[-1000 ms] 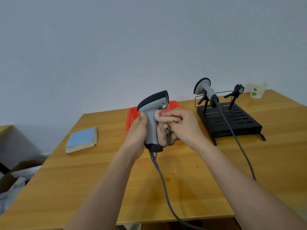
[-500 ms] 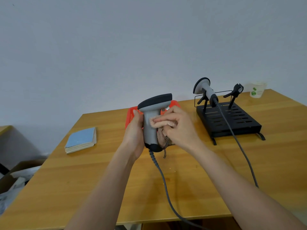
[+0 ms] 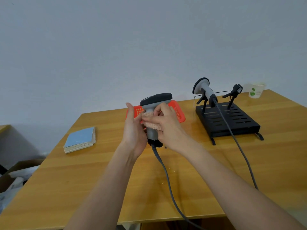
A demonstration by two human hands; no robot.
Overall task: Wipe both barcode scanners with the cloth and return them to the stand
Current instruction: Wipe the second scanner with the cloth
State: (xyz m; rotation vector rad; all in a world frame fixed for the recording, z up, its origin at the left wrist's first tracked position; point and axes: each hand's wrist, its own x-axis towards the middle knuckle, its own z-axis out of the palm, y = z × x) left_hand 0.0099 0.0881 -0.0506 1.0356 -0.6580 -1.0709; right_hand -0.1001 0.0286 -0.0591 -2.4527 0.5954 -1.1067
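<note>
**Scanner in hand, mid-wipe; one cradle waiting**

Scanner (image 3: pixel 153 113) number one is being held upright above the worktop (image 3: pixel 99 180), in front of the red basket (image 3: pixel 178 112). Its long axis, the grey handle, is running nearly vertical, with the dark head on top and reaching toward the right, and the cable (image 3: pixel 167 178) trailing from the base down across the wood to the near edge.

The left hand (image 3: pixel 134 130) is steadying the handle from the left, fingers partly opened, thumb raised. The right hand (image 3: pixel 166 127) is closed around the pink cloth (image 3: pixel 152 122), pressing it against the handle just under the head.

As I judge it, the job is somewhere in the middle. This scanner is getting its wipe and is not yet back in place. The second scanner (image 3: pixel 203 90) is sitting in the left cradle of the black stand (image 3: pixel 229 120), tilted, head up and to the left, cord running off toward the front. Whether it has been cleaned I cannot tell from looking. The right cradle (image 3: pixel 234 92) is standing empty, so at least one return is left to do.
</note>
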